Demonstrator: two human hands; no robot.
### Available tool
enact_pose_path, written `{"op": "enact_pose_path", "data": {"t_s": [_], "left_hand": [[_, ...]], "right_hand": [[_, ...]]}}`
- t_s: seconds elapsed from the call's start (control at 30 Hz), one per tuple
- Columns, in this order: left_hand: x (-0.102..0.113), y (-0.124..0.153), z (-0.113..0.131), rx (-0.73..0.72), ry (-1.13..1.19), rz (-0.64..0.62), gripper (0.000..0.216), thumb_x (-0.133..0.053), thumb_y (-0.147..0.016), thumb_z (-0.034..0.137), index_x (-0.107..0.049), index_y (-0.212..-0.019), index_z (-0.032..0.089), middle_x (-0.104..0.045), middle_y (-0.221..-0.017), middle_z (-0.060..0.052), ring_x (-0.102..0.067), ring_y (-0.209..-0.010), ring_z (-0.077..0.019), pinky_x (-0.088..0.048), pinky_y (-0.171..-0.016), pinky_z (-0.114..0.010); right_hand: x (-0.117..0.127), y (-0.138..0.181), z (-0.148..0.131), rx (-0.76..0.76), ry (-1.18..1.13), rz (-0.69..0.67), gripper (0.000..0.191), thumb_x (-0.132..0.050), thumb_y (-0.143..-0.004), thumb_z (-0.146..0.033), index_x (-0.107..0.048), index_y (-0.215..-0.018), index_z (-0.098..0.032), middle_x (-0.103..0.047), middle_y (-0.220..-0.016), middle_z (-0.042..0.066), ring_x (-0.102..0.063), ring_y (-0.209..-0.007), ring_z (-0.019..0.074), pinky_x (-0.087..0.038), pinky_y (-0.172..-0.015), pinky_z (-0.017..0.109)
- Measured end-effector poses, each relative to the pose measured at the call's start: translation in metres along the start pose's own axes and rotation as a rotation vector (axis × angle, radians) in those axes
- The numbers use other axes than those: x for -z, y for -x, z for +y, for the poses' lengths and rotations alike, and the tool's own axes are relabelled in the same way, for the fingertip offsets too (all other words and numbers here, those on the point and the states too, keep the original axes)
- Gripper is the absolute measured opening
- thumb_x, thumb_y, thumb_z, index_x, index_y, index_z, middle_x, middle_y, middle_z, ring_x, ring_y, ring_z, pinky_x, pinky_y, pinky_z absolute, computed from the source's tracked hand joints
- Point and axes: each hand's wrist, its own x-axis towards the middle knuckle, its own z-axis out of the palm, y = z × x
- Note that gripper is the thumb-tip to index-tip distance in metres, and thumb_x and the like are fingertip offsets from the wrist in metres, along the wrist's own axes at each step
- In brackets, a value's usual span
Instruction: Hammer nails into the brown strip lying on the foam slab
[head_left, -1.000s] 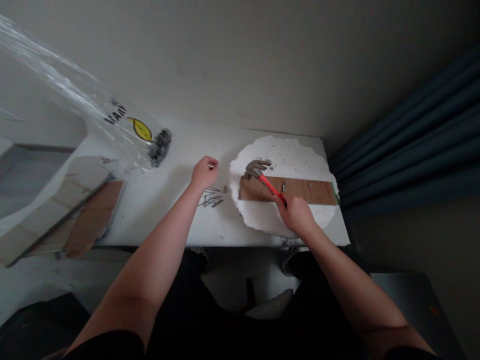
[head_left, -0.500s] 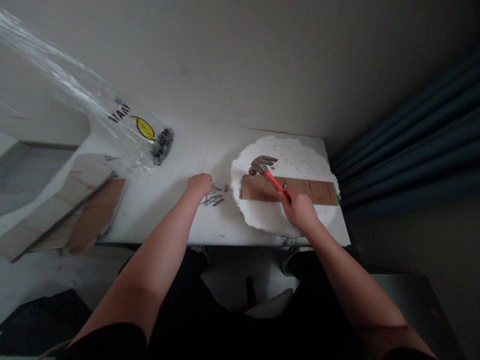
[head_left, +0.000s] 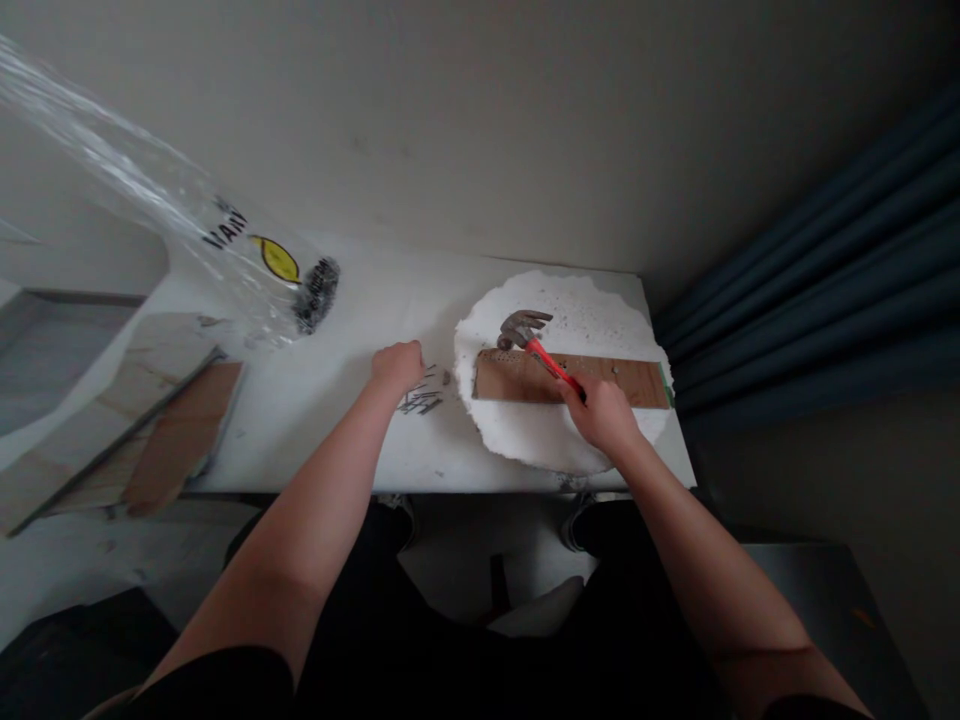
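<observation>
My right hand (head_left: 604,412) is wrapped round the red handle of a claw hammer (head_left: 551,362). Its metal head lies over the upper left part of a brown wooden board (head_left: 637,385); whether it touches the board I cannot tell. The board rests across a round white slab (head_left: 555,435) with ragged edges and dark specks. My left hand (head_left: 399,366) is closed just beside a small pile of nails (head_left: 420,402) on the white table (head_left: 337,440). What its fingers hold, if anything, is hidden.
A clear plastic bag (head_left: 255,280) with a yellow print lies at the back left. Broken board pieces (head_left: 184,430) lean over the table's left end. A dark blue curtain (head_left: 825,270) hangs to the right, and a wall (head_left: 450,140) stands behind the table.
The view has shifted slightly, moving most things a little to the left. Both hands keep nearly the same place, and the hammer stays in my right hand.
</observation>
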Motion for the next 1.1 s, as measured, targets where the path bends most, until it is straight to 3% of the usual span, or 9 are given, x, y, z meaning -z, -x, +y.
{"op": "enact_pose_path", "data": {"t_s": [0.13, 0.2, 0.3, 0.47, 0.63, 1.1], "left_hand": [[0.009, -0.002, 0.020, -0.110, 0.553, 0.212, 0.011, -0.064, -0.081, 0.025, -0.066, -0.090, 0.019, -0.073, -0.089, -0.008, -0.069, -0.085, -0.0222, -0.054, -0.083, -0.036], [0.009, 0.001, 0.036, -0.237, 0.817, 0.233, 0.020, -0.065, -0.081, 0.028, -0.065, -0.099, 0.018, -0.072, -0.089, -0.006, -0.068, -0.082, -0.0182, -0.055, -0.082, -0.033], [0.005, 0.009, 0.059, -0.390, 1.021, 0.162, 0.031, -0.065, -0.082, 0.029, -0.064, -0.111, 0.017, -0.072, -0.091, -0.006, -0.068, -0.083, -0.0164, -0.055, -0.083, -0.033], [-0.005, 0.017, 0.080, -0.477, 1.055, 0.105, 0.020, -0.067, -0.083, 0.029, -0.066, -0.098, 0.017, -0.072, -0.089, -0.006, -0.069, -0.084, -0.0174, -0.056, -0.082, -0.034], [-0.005, 0.020, 0.084, -0.495, 1.030, 0.070, 0.017, -0.065, -0.086, 0.028, -0.065, -0.099, 0.018, -0.072, -0.089, -0.005, -0.070, -0.083, -0.0166, -0.056, -0.083, -0.033], [-0.006, 0.023, 0.085, -0.562, 0.963, 0.158, 0.012, -0.064, -0.088, 0.026, -0.068, -0.097, 0.019, -0.075, -0.091, -0.004, -0.071, -0.084, -0.0160, -0.057, -0.086, -0.033]], "right_hand": [[0.007, -0.003, 0.004, -0.009, -0.026, 0.036, 0.045, -0.039, -0.103, -0.048, -0.071, -0.094, -0.018, -0.073, -0.082, 0.011, -0.066, -0.075, 0.0242, -0.034, -0.063, 0.031], [0.011, -0.005, 0.006, -0.008, -0.045, 0.063, 0.045, -0.039, -0.103, -0.046, -0.071, -0.094, -0.017, -0.074, -0.083, 0.011, -0.066, -0.075, 0.0234, -0.035, -0.064, 0.031], [0.014, -0.007, 0.008, 0.007, -0.079, 0.109, 0.042, -0.040, -0.103, -0.044, -0.072, -0.095, -0.017, -0.074, -0.084, 0.011, -0.065, -0.074, 0.0221, -0.034, -0.065, 0.031], [0.013, -0.010, 0.011, 0.013, -0.090, 0.129, 0.044, -0.039, -0.103, -0.045, -0.072, -0.096, -0.017, -0.074, -0.083, 0.010, -0.063, -0.071, 0.0211, -0.032, -0.064, 0.031], [0.012, -0.010, 0.010, 0.012, -0.083, 0.111, 0.041, -0.042, -0.102, -0.044, -0.071, -0.092, -0.017, -0.072, -0.080, 0.010, -0.062, -0.069, 0.0212, -0.031, -0.062, 0.031], [0.011, -0.009, 0.007, 0.008, -0.077, 0.087, 0.043, -0.042, -0.102, -0.046, -0.071, -0.090, -0.018, -0.072, -0.079, 0.010, -0.064, -0.070, 0.0223, -0.031, -0.061, 0.031]]}}
